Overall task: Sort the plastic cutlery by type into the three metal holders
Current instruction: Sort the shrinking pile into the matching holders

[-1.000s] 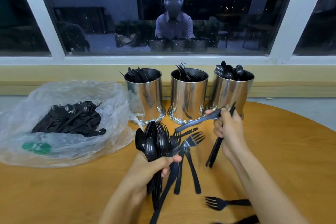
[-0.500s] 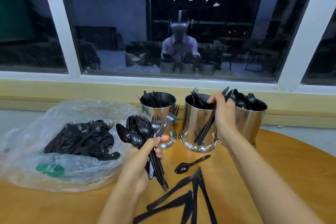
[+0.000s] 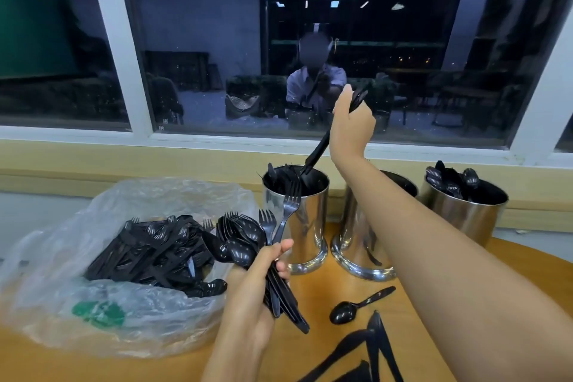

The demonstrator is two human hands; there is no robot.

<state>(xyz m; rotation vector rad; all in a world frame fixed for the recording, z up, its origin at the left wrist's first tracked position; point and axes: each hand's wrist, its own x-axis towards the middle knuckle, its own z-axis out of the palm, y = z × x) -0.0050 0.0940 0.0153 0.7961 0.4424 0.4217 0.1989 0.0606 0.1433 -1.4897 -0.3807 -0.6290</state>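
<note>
Three shiny metal holders stand by the window ledge. My right hand (image 3: 352,122) grips black plastic knives (image 3: 319,149) by their upper ends, raised above the left holder (image 3: 302,226), with their lower tips just inside its rim. That holder has black knives in it. My forearm partly hides the middle holder (image 3: 356,245). Spoons fill the right holder (image 3: 465,214). My left hand (image 3: 254,291) grips a mixed bunch of black forks and spoons (image 3: 245,242) in front of the left holder.
A clear plastic bag (image 3: 124,313) with a heap of black cutlery (image 3: 148,254) lies at the left. On the wooden table (image 3: 310,360) lie a loose spoon (image 3: 356,307) and several knives (image 3: 369,347). A window sill runs behind the holders.
My right hand has risen and swung left from the middle holder to above the left holder, still holding the knives. My left hand keeps its bunch. The camera has tilted up.
</note>
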